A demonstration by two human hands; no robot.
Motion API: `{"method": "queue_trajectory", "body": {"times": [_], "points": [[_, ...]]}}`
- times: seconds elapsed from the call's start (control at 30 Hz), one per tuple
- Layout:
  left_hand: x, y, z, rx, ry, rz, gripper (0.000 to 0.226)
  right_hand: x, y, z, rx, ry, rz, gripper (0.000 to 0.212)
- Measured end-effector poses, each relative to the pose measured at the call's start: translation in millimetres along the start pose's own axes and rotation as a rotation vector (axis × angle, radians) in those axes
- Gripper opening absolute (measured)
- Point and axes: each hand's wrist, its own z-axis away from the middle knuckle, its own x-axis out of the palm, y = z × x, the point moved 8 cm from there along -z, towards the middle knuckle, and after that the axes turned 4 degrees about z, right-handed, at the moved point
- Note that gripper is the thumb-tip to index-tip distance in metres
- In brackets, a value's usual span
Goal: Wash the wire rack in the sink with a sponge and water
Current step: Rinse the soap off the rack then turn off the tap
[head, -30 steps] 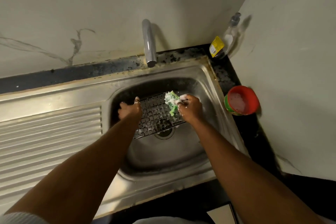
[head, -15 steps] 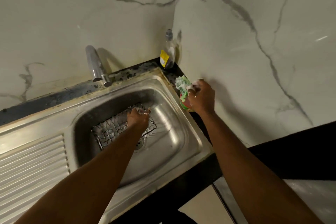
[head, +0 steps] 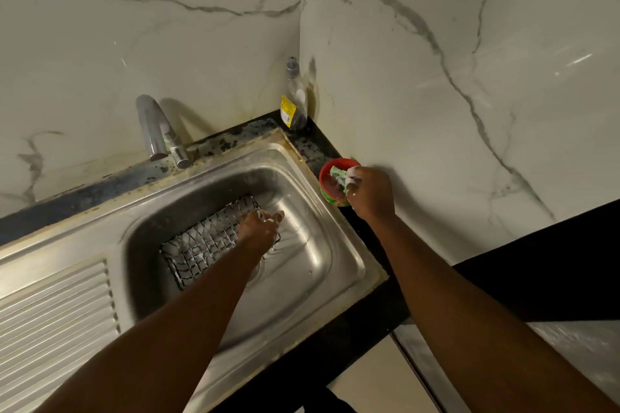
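The wire rack (head: 206,246) lies flat in the sink (head: 323,256), foam on its wires, and the left hand (head: 259,229) still holds its right end, fingers curled over the edge. The right hand (head: 370,193), a second ago scrubbing inside the sink, now pinches the green sponge (head: 338,175) down into the red soap tub (head: 331,199) on the worktop (head: 310,144) just right of the sink

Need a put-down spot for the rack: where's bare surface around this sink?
Free: ribbed drainboard left of the basin; basin floor between wire rack and right rim. Crowded: black counter strip by the wall, with bottle, red tub, right hand holding the sponge.
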Motion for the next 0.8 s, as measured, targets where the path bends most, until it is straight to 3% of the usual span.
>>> {"method": "queue_trajectory", "body": {"times": [0.17, 0.27, 0.43, 0.63, 0.8], "points": [[-13.7, -3.1, -2.8, -0.011, 0.012, 0.060, 0.017, 0.0, -23.0, 0.2, -0.186, 0.080, 0.168, 0.039], [-31.2, 4.8, -0.7, 0.010, 0.053, 0.002, 0.022, 5.7, -54.3, -0.4, -0.307, 0.131, 0.048, 0.025], [-82.5, 7.3, -2.7, 0.008, 0.179, -0.021, 0.029, 57.7, -104.4, -2.1, -0.392, -0.028, -0.104, 0.029], [-154.4, -19.6, 1.2, -0.058, 0.308, 0.017, 0.021, 144.0, -154.6, 0.5, -0.235, -0.403, -0.310, 0.013], [-180.1, -63.0, 11.6, -0.119, 0.374, 0.182, 0.023, 195.5, -204.7, -5.2, 0.021, -0.614, -0.583, 0.024]]}}
